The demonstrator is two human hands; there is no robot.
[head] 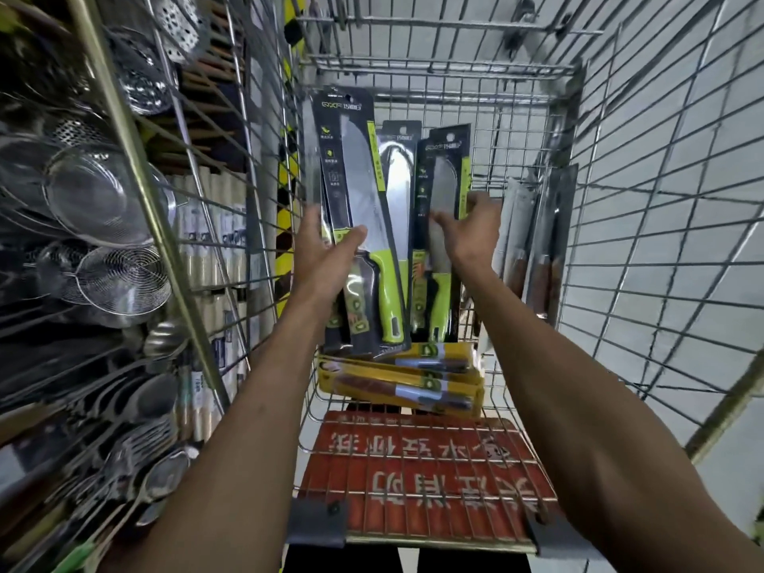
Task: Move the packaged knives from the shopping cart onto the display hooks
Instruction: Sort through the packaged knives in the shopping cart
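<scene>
My left hand (326,258) grips a stack of packaged knives (355,192) with green handles on dark cards, held upright over the wire shopping cart (434,72). My right hand (471,231) holds another green-handled packaged knife (444,179) that stands upright in the cart, fingers around its right edge. One more such pack (399,171) stands between the two. Yellow-carded knife packs (401,378) lie flat on the cart bottom near me. Grey packs with wooden-handled knives (537,233) lean against the cart's right wall.
A wire display rack (136,167) at the left carries steel strainers (103,196), skimmers and ladles (157,481). A red sign (413,477) covers the cart's near flap. A white tiled floor shows through the cart's right side.
</scene>
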